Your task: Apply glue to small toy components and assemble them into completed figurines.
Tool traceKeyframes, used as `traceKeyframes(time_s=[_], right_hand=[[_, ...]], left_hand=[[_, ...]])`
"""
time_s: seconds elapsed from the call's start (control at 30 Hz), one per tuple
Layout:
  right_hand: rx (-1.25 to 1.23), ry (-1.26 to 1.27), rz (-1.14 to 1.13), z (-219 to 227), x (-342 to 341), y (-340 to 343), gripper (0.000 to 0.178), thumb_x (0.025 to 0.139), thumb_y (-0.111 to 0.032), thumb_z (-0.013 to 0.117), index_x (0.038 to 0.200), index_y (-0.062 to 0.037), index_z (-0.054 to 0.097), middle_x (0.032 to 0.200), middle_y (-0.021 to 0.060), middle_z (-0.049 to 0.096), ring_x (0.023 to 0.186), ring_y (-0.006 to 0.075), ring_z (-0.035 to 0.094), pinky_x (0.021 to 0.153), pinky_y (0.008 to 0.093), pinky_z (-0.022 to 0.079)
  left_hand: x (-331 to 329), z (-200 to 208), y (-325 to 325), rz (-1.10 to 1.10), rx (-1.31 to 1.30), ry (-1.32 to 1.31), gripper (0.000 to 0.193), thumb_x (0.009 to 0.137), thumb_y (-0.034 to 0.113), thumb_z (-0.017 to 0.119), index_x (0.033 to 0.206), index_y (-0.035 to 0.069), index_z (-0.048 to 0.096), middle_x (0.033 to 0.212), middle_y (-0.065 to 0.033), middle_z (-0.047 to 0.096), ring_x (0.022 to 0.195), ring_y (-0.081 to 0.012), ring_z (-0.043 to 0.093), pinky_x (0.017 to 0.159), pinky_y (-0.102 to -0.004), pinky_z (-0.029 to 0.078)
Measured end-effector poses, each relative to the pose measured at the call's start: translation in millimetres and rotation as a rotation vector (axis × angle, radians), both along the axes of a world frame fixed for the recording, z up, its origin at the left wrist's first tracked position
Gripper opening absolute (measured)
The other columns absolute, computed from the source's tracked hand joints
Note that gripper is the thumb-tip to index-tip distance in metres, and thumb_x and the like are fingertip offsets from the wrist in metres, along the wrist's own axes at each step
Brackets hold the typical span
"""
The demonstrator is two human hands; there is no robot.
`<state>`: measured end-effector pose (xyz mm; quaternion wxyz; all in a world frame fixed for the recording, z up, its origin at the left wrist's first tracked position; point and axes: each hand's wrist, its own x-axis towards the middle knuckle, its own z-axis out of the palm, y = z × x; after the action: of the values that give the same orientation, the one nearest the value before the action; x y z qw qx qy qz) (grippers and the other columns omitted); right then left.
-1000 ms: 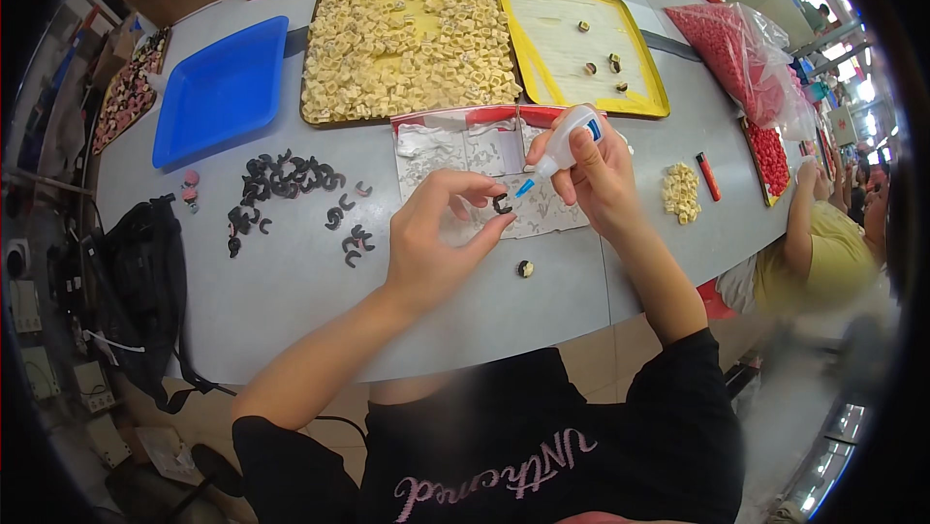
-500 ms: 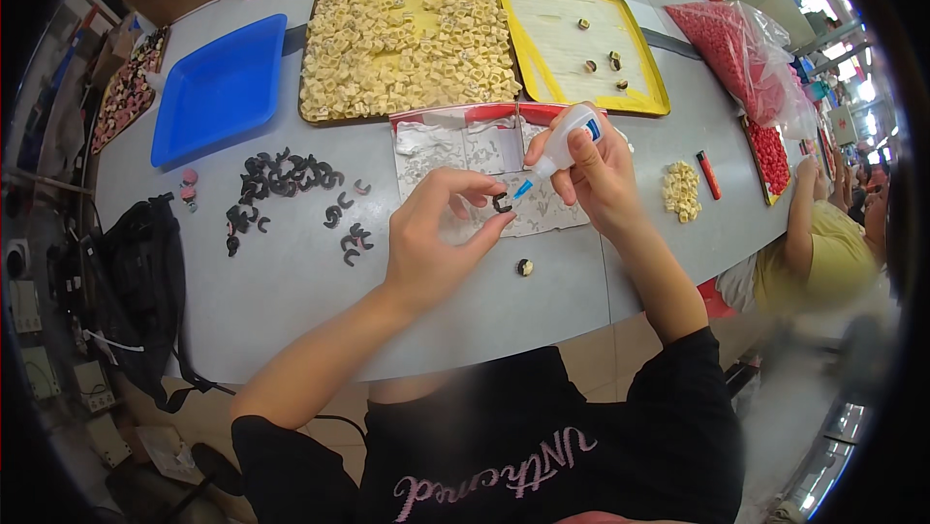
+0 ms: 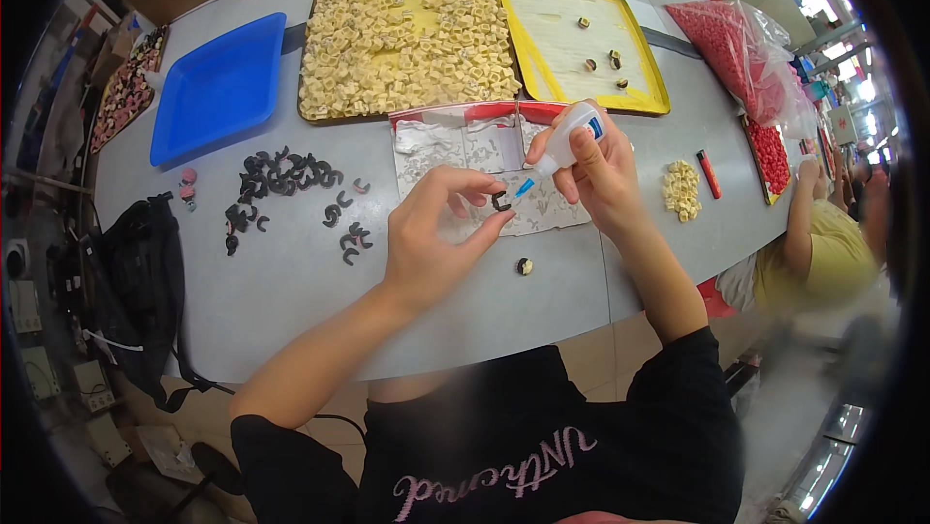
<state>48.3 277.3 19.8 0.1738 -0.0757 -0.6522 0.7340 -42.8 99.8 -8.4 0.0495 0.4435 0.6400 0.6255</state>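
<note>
Between the thumb and fingertips of my left hand (image 3: pixel 436 219) is a small black C-shaped piece (image 3: pixel 500 201), its open side toward the right. My right hand (image 3: pixel 605 170) grips a white squeeze glue bottle (image 3: pixel 572 141), tilted so its blue tip (image 3: pixel 524 187) points down beside the piece. The tip looks slightly apart from it. Under both hands lies a white card sheet (image 3: pixel 465 151) with a red edge and grey smears. Nearer to me, a small round black-and-cream piece (image 3: pixel 524 266) rests on the grey table (image 3: pixel 465 321).
More black C-shaped pieces (image 3: pixel 281 175) lie left, by a small pink figure (image 3: pixel 189 185) and a blue tray (image 3: pixel 218 88). Behind stand a tray of cream pieces (image 3: pixel 407 40) and a yellow tray (image 3: pixel 659 98). Cream pieces (image 3: pixel 682 192) and a red marker (image 3: pixel 709 175) lie right; a co-worker (image 3: pixel 823 253) sits beyond.
Almost nothing differs. Both hands hold the same pose, and the glue bottle's blue tip stays beside the black C-shaped piece.
</note>
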Motion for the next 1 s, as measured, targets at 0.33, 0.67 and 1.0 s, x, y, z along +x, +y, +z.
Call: traceKeyframes(time_s=[0.33,0.67,1.0], right_hand=[[-0.007,0.001,0.004,-0.8,1.2,2.2,0.033,0.095,-0.030,0.048,0.106,0.0008,0.046,0.087,0.0161,0.064,0.047,0.0073,0.046,0.046,0.0190,0.039],[-0.011,0.019,0.006,-1.5,1.0,2.8,0.033,0.095,-0.029,0.049,0.106,0.0017,0.046,0.086,0.0158,0.064,0.046,0.0076,0.046,0.045,0.0190,0.038],[0.007,0.004,-0.024,0.2,1.6,4.2,0.031,0.095,-0.029,0.048,0.102,0.0004,0.047,0.086,0.0156,0.064,0.045,0.0068,0.044,0.045,0.0183,0.037]], left_hand=[[1.3,0.5,1.3,0.021,0.021,-0.029,0.032,0.068,0.002,0.076,0.094,0.006,0.057,0.089,-0.0038,0.065,0.071,-0.0119,0.060,0.059,-0.0233,0.046],[1.6,-1.0,1.4,0.033,0.015,-0.027,0.032,0.068,0.002,0.076,0.093,0.006,0.057,0.087,-0.0037,0.066,0.070,-0.0117,0.059,0.059,-0.0232,0.046],[0.7,-0.6,1.5,0.043,0.033,-0.018,0.033,0.067,0.002,0.076,0.094,0.006,0.057,0.087,-0.0034,0.066,0.068,-0.0113,0.058,0.059,-0.0228,0.045]])
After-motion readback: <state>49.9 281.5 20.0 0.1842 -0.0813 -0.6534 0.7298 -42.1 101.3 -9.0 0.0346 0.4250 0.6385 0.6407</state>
